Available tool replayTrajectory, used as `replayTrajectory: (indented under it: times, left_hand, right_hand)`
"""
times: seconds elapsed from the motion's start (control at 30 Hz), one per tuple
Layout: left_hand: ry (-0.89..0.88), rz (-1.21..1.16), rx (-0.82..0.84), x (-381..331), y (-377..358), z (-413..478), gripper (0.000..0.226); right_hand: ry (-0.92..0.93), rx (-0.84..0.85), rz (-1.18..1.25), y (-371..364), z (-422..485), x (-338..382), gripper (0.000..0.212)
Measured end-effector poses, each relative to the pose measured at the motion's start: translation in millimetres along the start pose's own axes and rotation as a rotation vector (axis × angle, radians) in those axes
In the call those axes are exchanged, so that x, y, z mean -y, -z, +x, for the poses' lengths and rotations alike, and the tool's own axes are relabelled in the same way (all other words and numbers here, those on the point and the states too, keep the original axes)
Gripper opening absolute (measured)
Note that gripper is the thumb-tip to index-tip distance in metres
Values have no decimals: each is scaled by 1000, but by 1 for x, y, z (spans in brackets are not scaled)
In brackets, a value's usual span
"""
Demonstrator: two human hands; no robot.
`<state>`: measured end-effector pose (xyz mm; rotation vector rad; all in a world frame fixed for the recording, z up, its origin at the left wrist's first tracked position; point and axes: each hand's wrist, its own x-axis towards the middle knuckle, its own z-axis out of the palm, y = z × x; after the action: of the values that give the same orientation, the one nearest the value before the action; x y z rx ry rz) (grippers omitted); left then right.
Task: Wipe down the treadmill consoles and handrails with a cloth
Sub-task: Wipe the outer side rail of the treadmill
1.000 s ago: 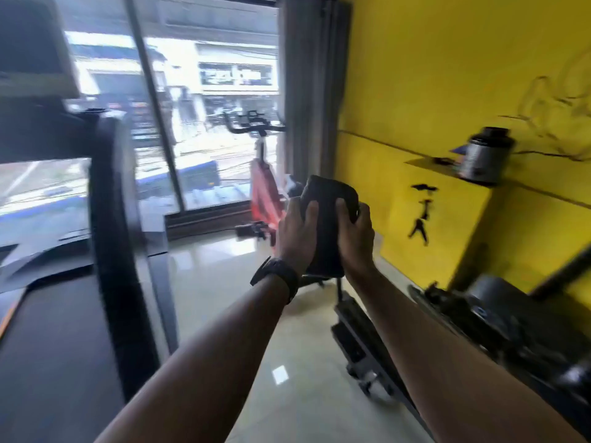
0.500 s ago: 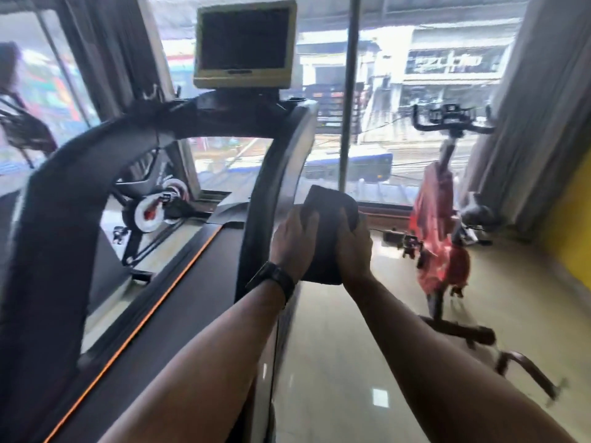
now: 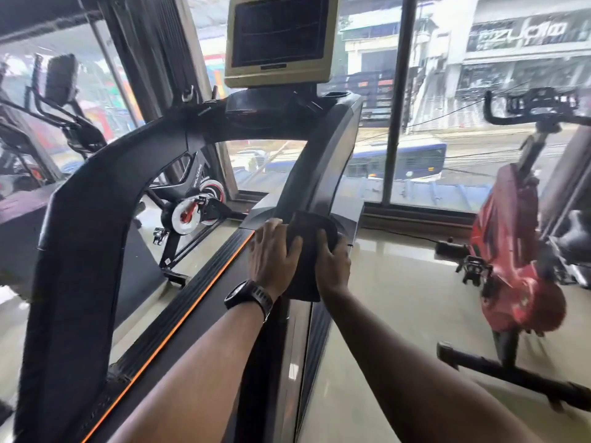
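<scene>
Between the hands: the cloth (image 3: pixel 308 251), dark and folded into a pad, is gripped from both sides, low down in front of the treadmill's right handrail (image 3: pixel 319 155).
Left hand (image 3: pixel 273 251): fingers are laid fairly straight along the cloth's left edge and the thumb is pressed across its face, so a pinch is made.
Right hand (image 3: pixel 332 266): the right edge is clasped, fingers curled round behind and the thumb set on top.
Contact: the cloth is seen overlapping the rail's lower stretch, but whether it is touching cannot be told.
Step in hand: a wipe of this handrail is judged to be starting from the bottom.
Done well: the pad is best flattened against the rail, one hand freed to wrap it round, and long overlapping strokes drawn upward.
Pressure: an even press is wanted, with the fold turned once a face is soiled.
Console (image 3: pixel 278 110): it is set well above the hands, and its screen (image 3: pixel 279 33) is better taken lightly, with a clean face of the cloth.
Left handrail (image 3: pixel 89 219): it is seen well apart, across the belt (image 3: pixel 204 356), and is likely left for a later pass.
Red bike (image 3: pixel 511 266): it is parked near on the right, so the elbow is best kept tucked.
</scene>
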<state>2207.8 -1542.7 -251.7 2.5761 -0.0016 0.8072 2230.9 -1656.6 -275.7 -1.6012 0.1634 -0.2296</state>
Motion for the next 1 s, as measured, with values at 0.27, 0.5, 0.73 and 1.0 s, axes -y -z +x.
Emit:
replayTrajectory:
  times: [0.27, 0.5, 0.73, 1.0]
  left_hand:
    - [-20, -20, 70, 20, -46, 45, 55]
    - [-50, -232, 54, 34, -49, 49, 64]
    - [-37, -321, -40, 35, -51, 43, 63]
    - [-105, -230, 19, 40, -51, 43, 73]
  right_hand:
    - [113, -181, 17, -56, 59, -31, 43]
    - [300, 113, 79, -60, 33, -54, 53]
    - [307, 183, 5, -59, 63, -54, 64]
    - [239, 132, -15, -56, 16, -56, 71]
